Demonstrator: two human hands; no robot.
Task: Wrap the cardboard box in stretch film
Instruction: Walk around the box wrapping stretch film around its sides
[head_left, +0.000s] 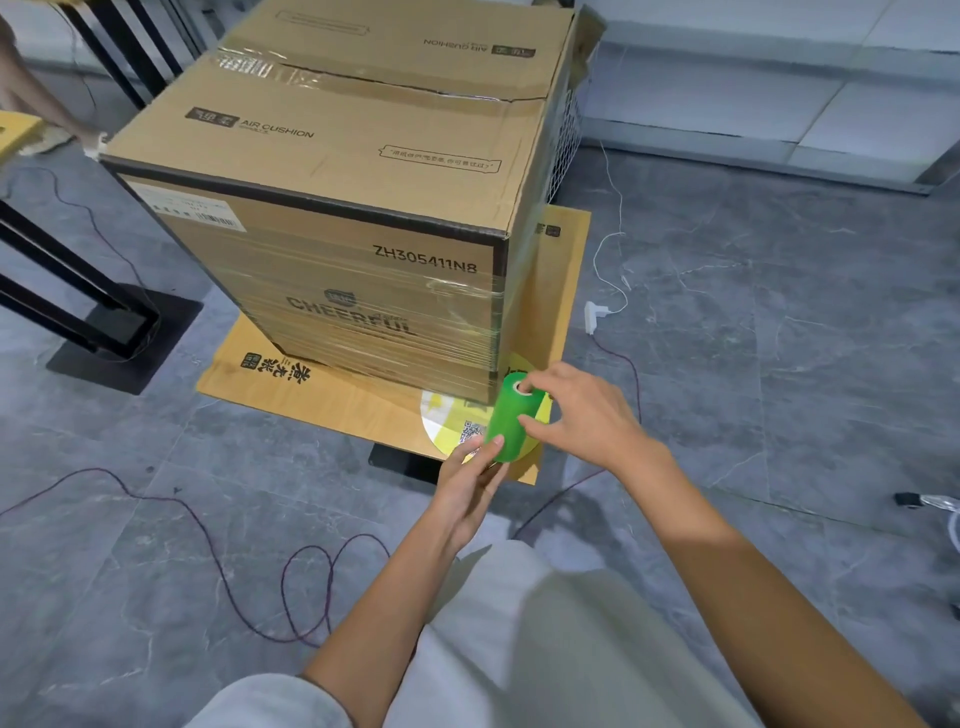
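Holding the green stretch-film roll (511, 418) at the big brown cardboard box's (358, 208) near-right bottom corner, right hand (582, 410) and left hand (470, 475) fingers pinching its ends (keep film taut, overlapping upward).

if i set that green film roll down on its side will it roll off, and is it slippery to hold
Probably yes: the green film roll is a smooth cylinder, so on its side it would likely roll across the flat cardboard sheet. Its glossy film looks slick, perhaps why the left hand and right hand both hold it.
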